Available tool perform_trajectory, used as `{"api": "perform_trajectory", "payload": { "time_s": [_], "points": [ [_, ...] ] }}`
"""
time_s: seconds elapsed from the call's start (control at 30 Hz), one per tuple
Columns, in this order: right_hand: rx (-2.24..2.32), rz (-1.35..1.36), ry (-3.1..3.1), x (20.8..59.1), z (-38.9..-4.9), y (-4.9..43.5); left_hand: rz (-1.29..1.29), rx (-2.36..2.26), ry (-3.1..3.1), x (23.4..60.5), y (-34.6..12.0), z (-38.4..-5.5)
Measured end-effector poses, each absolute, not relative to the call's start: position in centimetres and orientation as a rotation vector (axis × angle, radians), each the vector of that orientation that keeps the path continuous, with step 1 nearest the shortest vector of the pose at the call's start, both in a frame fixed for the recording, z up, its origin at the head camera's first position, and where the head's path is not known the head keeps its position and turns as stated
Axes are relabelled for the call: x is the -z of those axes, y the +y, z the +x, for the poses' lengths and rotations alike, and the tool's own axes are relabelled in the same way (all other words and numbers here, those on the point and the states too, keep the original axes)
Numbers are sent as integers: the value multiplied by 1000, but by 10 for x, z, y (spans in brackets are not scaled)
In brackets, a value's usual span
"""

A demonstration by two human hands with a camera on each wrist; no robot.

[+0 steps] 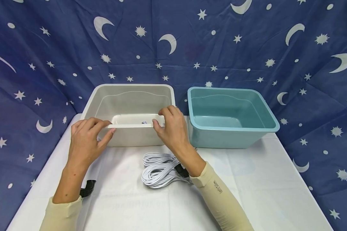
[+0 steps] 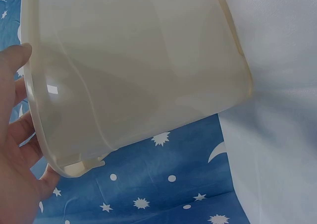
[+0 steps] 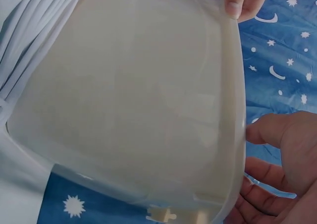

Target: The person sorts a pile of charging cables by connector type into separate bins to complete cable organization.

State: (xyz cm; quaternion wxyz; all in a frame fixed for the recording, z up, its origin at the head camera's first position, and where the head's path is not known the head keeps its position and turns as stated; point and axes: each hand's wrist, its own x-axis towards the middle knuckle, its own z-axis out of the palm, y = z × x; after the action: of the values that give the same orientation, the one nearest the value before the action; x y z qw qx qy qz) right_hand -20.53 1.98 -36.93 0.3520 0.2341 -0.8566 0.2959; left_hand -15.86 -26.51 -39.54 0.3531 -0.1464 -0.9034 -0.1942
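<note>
A white plastic bin (image 1: 133, 137) stands on the table at the back left. My left hand (image 1: 86, 136) holds its front rim near the left corner, thumb on the outside and fingers over the edge. My right hand (image 1: 174, 130) grips the rim by the front right corner, with the thumb at the front. In the left wrist view the left hand's fingers (image 2: 22, 130) lie along the rim. The right wrist view shows the right thumb (image 3: 267, 129) touching the rim. A tiny bluish thing (image 1: 144, 122) lies on the bin's floor, too small to identify.
A teal bin (image 1: 219, 138) stands to the right of the white one. A coiled white cable (image 1: 159, 171) lies on the white-covered table (image 1: 127, 205) in front, partly under my right wrist. Blue cloth (image 1: 191, 41) with moons and stars hangs behind and at both sides.
</note>
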Motion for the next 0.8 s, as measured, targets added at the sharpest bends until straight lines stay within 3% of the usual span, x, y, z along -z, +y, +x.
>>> {"api": "perform_trajectory", "payload": {
  "time_s": [0.8],
  "points": [
    [-794,627,-2242,367,-165,45,-368,498,-2350,394,-264,-158]
  ]
}}
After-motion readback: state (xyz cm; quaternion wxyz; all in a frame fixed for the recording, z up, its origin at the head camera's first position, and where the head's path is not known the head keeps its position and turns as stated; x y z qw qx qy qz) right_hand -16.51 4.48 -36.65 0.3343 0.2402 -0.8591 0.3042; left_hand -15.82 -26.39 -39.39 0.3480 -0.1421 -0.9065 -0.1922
